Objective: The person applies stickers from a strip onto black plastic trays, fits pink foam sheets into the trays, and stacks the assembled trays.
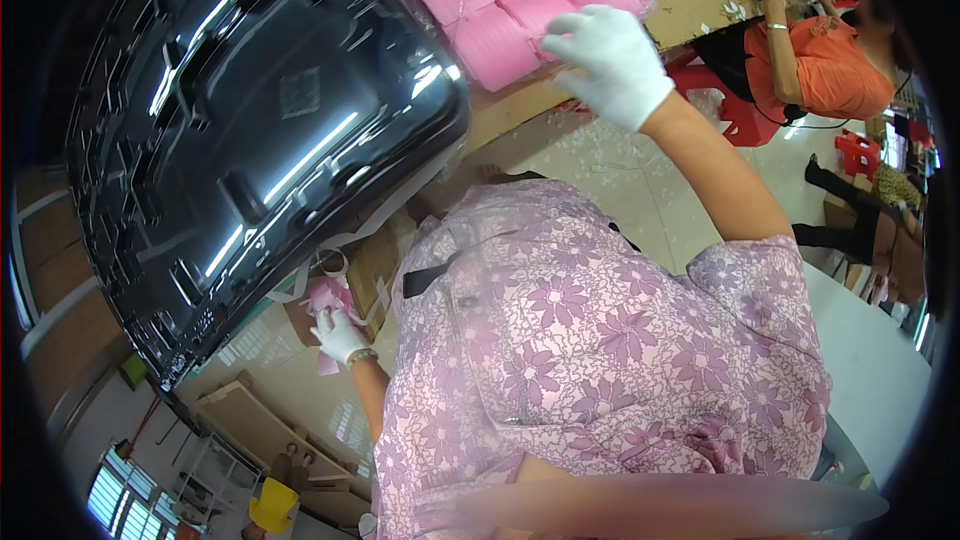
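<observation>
My right hand [612, 65], in a white glove, reaches out beside stacks of thin pink sheets [497, 45]. Its fingers are apart and curve a little, with nothing visible in them. Lower left, my left hand [341, 336], also white-gloved, hangs at the edge of a cardboard box [376, 265] holding crumpled pink scraps [332, 295]. Those fingers look spread; whether they touch the scraps is hard to see. A large glossy black moulded panel [290, 90] lies to the left, between the two hands, with a clear square patch stuck on its surface.
The pink stacks sit in clear plastic film on a yellowish worktable [690, 0], where white scraps lie scattered. A co-worker in an orange shirt [845, 70] works at the far right, near red stools [735, 105]. Flat cardboard [255, 415] and a yellow chair [273, 506] stand lower left.
</observation>
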`<action>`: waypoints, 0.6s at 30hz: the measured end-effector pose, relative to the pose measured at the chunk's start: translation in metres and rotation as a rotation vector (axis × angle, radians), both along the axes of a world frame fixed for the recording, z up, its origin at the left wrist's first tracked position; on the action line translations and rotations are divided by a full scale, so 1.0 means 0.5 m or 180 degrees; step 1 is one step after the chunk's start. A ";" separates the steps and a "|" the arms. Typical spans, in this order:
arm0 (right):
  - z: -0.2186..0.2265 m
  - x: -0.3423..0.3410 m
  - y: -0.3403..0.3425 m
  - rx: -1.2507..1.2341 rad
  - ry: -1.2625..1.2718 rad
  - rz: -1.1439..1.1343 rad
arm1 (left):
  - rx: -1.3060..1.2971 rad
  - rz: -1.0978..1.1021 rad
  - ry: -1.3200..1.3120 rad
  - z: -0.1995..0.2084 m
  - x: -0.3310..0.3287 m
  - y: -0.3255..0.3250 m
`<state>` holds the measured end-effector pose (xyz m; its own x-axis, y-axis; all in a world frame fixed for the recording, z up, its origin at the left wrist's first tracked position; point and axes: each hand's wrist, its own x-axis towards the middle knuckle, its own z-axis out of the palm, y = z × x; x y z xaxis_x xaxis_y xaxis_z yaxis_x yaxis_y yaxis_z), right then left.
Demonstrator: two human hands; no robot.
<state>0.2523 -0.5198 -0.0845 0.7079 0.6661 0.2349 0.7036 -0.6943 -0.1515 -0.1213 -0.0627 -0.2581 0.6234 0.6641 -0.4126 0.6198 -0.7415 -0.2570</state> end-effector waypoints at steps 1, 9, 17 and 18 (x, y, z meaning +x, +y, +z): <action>-0.016 0.003 0.014 -0.0163 -0.0008 0.0091 | -0.0200 0.0326 -0.1111 0.004 0.023 -0.038; -0.125 0.051 0.101 -0.0355 -0.0183 0.0463 | -0.2925 0.0872 -0.1708 0.194 0.185 -0.190; -0.126 0.094 0.079 0.1209 0.1179 0.0316 | -0.4972 0.0224 -0.1330 0.324 0.384 -0.333; -0.122 0.103 0.076 0.1250 0.1565 0.0296 | -0.4959 0.0229 -0.1339 0.317 0.405 -0.343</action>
<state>0.3040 -0.4816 -0.1454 0.7385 0.6603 0.1363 0.5417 -0.4607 -0.7031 0.0813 -0.2342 -0.0997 0.8485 -0.1838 -0.4962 0.4915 -0.0738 0.8677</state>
